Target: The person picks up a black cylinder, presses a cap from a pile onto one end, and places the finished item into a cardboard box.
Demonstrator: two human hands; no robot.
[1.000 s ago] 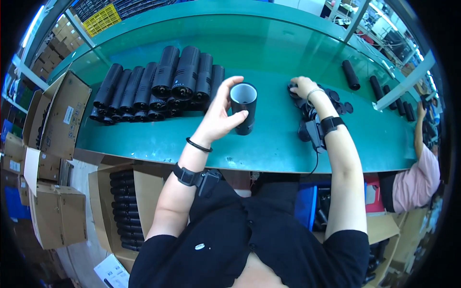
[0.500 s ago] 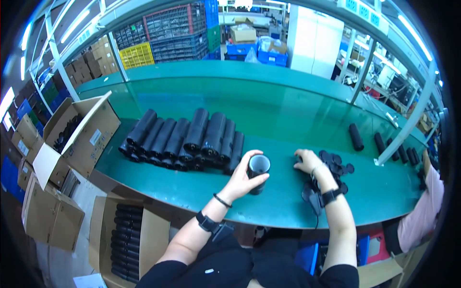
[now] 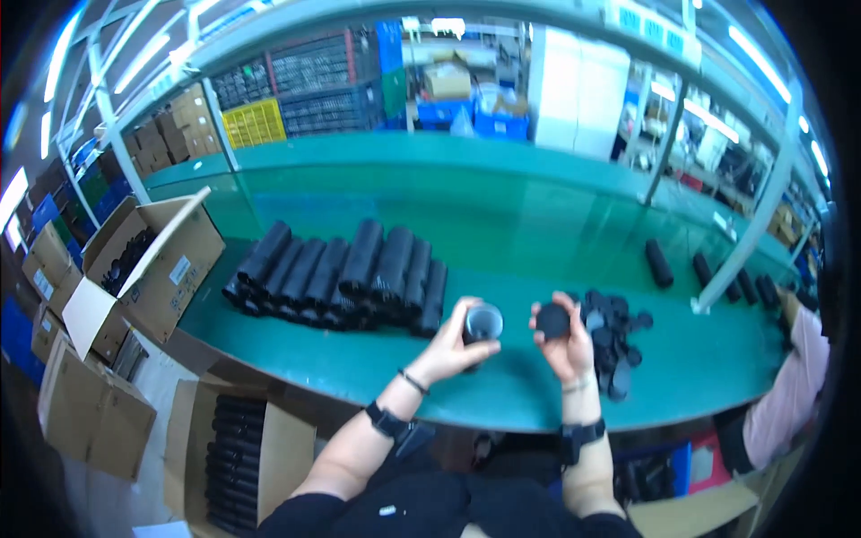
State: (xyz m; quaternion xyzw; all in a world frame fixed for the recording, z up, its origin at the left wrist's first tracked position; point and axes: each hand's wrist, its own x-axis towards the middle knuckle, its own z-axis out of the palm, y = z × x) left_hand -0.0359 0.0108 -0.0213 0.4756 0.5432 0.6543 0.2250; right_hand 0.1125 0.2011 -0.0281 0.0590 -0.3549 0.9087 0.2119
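Observation:
My left hand (image 3: 454,342) is wrapped round a black cylindrical tube (image 3: 483,324), its open top facing up and its pale inside showing. To the right of it, my right hand (image 3: 567,348) holds a round black cap (image 3: 552,320) between fingers and thumb, palm turned up. The cap and the tube are apart. Just right of that hand lies a loose heap of black round caps (image 3: 613,332) on the green table. Left of my left hand, several black tubes (image 3: 327,269) are stacked lying on their sides.
An open cardboard box (image 3: 179,260) stands at the table's left end. Another box (image 3: 287,466), below the front edge, holds rows of black tubes. More tubes (image 3: 659,263) lie at the right, near a metal post (image 3: 753,224). A co-worker's pink sleeve (image 3: 789,386) shows at far right.
My right hand has come back from the cap heap toward the tube, turned palm up, and now holds a cap. The left hand still grips the tube in about the same place.

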